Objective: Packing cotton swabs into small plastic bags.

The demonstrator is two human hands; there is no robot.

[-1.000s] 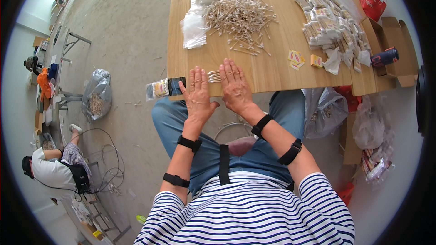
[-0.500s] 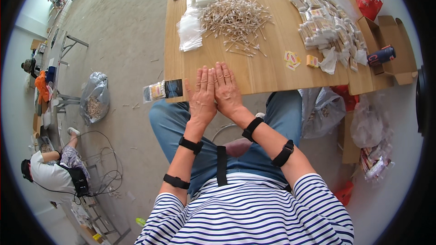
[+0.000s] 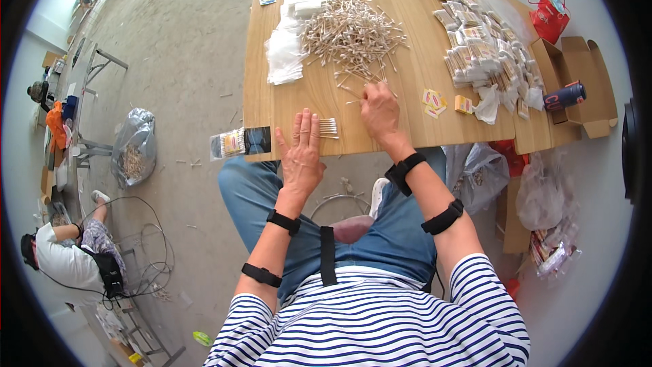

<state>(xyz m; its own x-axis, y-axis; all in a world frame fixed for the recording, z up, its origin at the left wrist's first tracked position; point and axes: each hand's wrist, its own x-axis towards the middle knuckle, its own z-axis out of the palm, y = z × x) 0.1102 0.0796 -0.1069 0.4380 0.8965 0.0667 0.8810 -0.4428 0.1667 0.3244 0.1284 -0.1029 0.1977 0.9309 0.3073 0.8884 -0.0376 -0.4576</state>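
Observation:
My left hand (image 3: 302, 151) lies flat near the table's front edge, fingers stretched out and close together. A small row of cotton swabs (image 3: 329, 128) shows at its right side, partly hidden under the fingers. My right hand (image 3: 382, 114) is closed, fingertips pinched at the near edge of the big heap of cotton swabs (image 3: 350, 30). A cotton swab (image 3: 352, 102) sticks out to the left of its fingers. Left of my left hand, a clear bag packed with swabs (image 3: 231, 143) lies on a dark pad (image 3: 257, 140) at the table edge.
Clear empty bags (image 3: 285, 54) lie left of the heap. Several filled swab packets (image 3: 479, 41) are piled at the right, with yellow cards (image 3: 434, 102) nearer. Beyond stand an open carton (image 3: 587, 88), a dark can (image 3: 564, 96) and a red bag (image 3: 549, 17). A co-worker (image 3: 75, 258) sits far left.
My hands, pressed side by side before, have come apart. The right moved right and forward to the heap and closed; the left stayed flat, with a row of swabs now showing beside it.

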